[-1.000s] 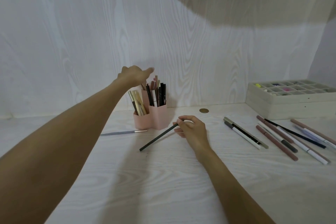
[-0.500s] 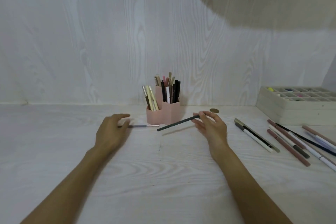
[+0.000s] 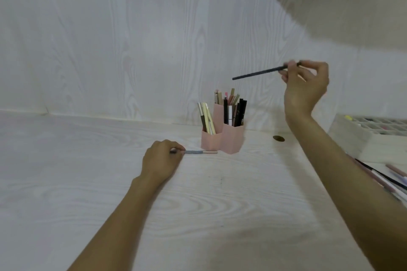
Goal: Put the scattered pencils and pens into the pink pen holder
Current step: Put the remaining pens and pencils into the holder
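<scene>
Right hand (image 3: 305,86) raised above and right of pink pen holder (image 3: 222,138), fingertips pinching black pencil (image 3: 259,72) near one end; pencil nearly level, free end pointing left, clear of holder. Left hand (image 3: 161,161) low on table (image 3: 88,171), fingers closed on end of grey pen (image 3: 199,152); pen lies flat, far tip just before holder's base. Holder upright near back wall, compartments packed with pens. More pens (image 3: 383,177) scattered at right table edge, beside white compartment tray (image 3: 370,136).
</scene>
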A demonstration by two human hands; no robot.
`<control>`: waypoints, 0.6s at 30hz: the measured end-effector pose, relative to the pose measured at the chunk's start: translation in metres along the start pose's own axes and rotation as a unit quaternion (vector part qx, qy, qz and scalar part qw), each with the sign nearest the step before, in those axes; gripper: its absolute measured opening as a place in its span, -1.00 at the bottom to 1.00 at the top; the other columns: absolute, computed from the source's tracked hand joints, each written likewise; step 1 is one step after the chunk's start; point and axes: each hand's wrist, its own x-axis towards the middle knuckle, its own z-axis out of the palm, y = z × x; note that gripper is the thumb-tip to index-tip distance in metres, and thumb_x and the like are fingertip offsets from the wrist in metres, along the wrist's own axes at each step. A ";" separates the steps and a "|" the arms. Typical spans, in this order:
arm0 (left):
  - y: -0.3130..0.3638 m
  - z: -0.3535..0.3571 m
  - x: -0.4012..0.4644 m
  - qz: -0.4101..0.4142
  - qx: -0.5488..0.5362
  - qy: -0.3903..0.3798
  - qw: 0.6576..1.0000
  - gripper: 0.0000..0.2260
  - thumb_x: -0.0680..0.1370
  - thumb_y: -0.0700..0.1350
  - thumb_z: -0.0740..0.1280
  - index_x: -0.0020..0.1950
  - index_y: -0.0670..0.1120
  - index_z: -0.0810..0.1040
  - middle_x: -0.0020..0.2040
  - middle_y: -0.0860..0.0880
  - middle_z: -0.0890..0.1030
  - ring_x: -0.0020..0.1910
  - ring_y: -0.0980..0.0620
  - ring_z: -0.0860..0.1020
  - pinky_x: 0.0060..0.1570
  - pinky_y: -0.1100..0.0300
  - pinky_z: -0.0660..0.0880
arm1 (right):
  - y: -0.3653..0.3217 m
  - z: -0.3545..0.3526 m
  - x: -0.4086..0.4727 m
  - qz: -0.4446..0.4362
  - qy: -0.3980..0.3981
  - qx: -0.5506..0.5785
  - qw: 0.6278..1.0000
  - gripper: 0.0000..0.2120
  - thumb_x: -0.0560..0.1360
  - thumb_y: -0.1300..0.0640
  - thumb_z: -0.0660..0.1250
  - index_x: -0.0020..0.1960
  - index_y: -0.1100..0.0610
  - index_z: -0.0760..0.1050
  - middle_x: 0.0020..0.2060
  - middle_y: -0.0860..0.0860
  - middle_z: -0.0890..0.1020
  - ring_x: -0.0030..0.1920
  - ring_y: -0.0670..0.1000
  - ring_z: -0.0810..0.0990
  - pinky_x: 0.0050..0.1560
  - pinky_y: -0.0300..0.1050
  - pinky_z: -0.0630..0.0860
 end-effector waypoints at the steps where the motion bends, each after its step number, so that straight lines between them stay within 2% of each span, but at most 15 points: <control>1: -0.001 0.000 0.000 0.000 -0.004 0.000 1.000 -0.86 0.53 -0.05 0.32 -0.01 0.08 0.68 0.01 0.08 0.67 0.01 0.06 0.58 -0.15 0.25 0.37 | -0.004 0.016 0.007 -0.033 -0.047 -0.035 0.998 -0.78 0.47 0.27 0.37 -0.18 0.05 0.35 -0.21 0.13 0.63 -0.21 0.03 0.69 -0.17 -0.18 0.63; 3: -0.002 0.000 0.000 0.002 -0.010 -0.004 1.000 -0.86 0.52 -0.05 0.33 0.00 0.08 0.67 0.02 0.07 0.66 0.03 0.07 0.58 -0.13 0.26 0.37 | -0.005 0.043 0.016 -0.096 -0.157 -0.143 0.973 -0.81 0.48 0.24 0.36 -0.15 0.07 0.35 -0.20 0.11 0.63 -0.19 0.02 0.68 -0.15 -0.14 0.63; 6: -0.004 0.000 0.000 0.004 -0.020 -0.006 1.000 -0.86 0.52 -0.05 0.33 0.01 0.07 0.67 0.03 0.07 0.66 0.04 0.08 0.58 -0.11 0.26 0.37 | 0.004 0.064 0.016 -0.156 -0.303 -0.317 0.885 -0.89 0.50 0.16 0.35 -0.04 0.15 0.43 -0.19 0.08 0.65 -0.19 0.01 0.67 -0.11 -0.12 0.59; 8: -0.004 0.000 0.000 0.007 -0.020 -0.006 1.000 -0.86 0.52 -0.05 0.34 0.02 0.07 0.67 0.04 0.06 0.66 0.05 0.07 0.58 -0.11 0.27 0.38 | 0.015 0.068 0.013 -0.175 -0.356 -0.405 0.824 -0.87 0.50 0.14 0.35 -0.01 0.17 0.47 -0.14 0.11 0.67 -0.15 0.04 0.65 -0.05 -0.06 0.57; 12: -0.005 0.000 0.001 0.012 -0.019 -0.005 1.000 -0.85 0.52 -0.05 0.33 0.03 0.06 0.67 0.05 0.05 0.66 0.05 0.06 0.58 -0.08 0.26 0.42 | 0.033 0.067 0.005 -0.164 -0.389 -0.512 0.748 -0.80 0.51 0.06 0.35 -0.06 0.20 0.61 -0.08 0.11 0.68 -0.03 0.09 0.63 -0.01 -0.10 0.49; 15: -0.006 0.001 0.002 0.013 -0.017 -0.002 1.000 -0.84 0.52 -0.05 0.33 0.04 0.06 0.67 0.05 0.05 0.67 0.06 0.05 0.58 -0.05 0.24 0.44 | 0.040 0.060 0.003 -0.160 -0.399 -0.575 0.696 -0.54 0.61 -0.07 0.10 -0.05 0.19 0.66 -0.08 0.16 0.68 0.14 0.14 0.53 0.17 -0.03 0.35; 18: -0.006 0.002 0.003 0.024 -0.014 -0.005 1.000 -0.79 0.53 -0.02 0.32 0.14 0.07 0.63 0.08 0.05 0.65 0.12 0.02 0.53 0.01 0.19 0.44 | 0.040 0.056 0.007 -0.140 -0.412 -0.591 0.679 -0.42 0.64 -0.09 -0.12 0.02 0.08 0.67 0.04 0.11 0.65 0.29 0.12 0.35 0.31 0.05 0.19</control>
